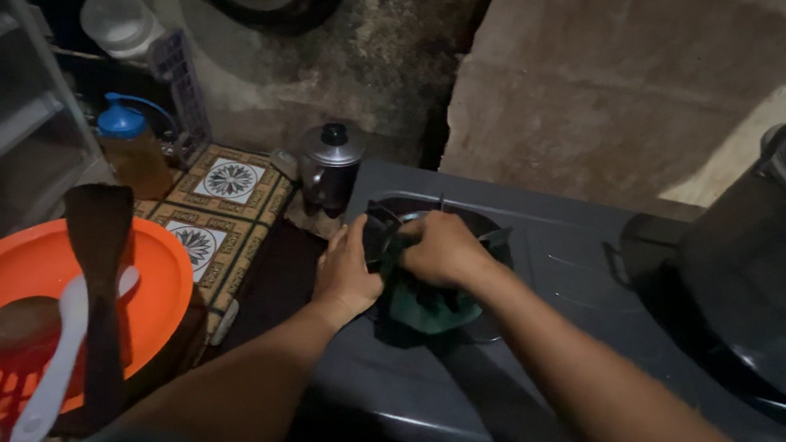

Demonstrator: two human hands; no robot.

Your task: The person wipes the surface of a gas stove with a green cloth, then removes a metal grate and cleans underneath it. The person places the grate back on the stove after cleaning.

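Both hands forward (right clenched)

Under your right hand you have a dark green cloth, bunched against the black burner ring at the centre of the frame. The stove top around it is a flat dark grey. At lower left sits a bright orange basin, with a dark brown spatula and a white spoon lying across it. Above that, the tiles show a white and dark flower medallion framed in tan and brown. The bottle at upper left is amber with a blue cap. The small kettle is silver with a black knob, and the big pot at right is dull grey.
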